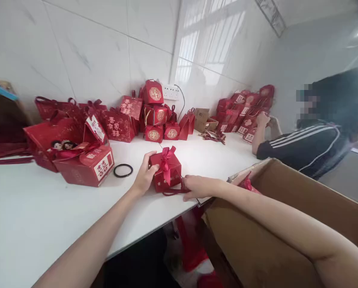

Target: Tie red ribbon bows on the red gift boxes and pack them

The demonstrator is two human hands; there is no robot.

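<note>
A small red gift box (174, 166) with a ribbon bow (167, 160) on top stands on the white table (77, 216), near its front edge. My left hand (146, 174) grips the box's left side, thumb on the front and fingers behind. At its lower right, my right hand (197, 187) has its fingers bent round a dark red ribbon (175, 192), which trails along the foot of the box. A black ring (123, 171) lies left of my left hand.
Larger red boxes (85, 166) stand at the left, more (154, 133) along the wall. A big open cardboard box (317, 180) is at the right, below my right forearm. Beyond it a person (305, 140) handles stacked red boxes (245, 112). Loose ribbons (213, 137) lie near the back.
</note>
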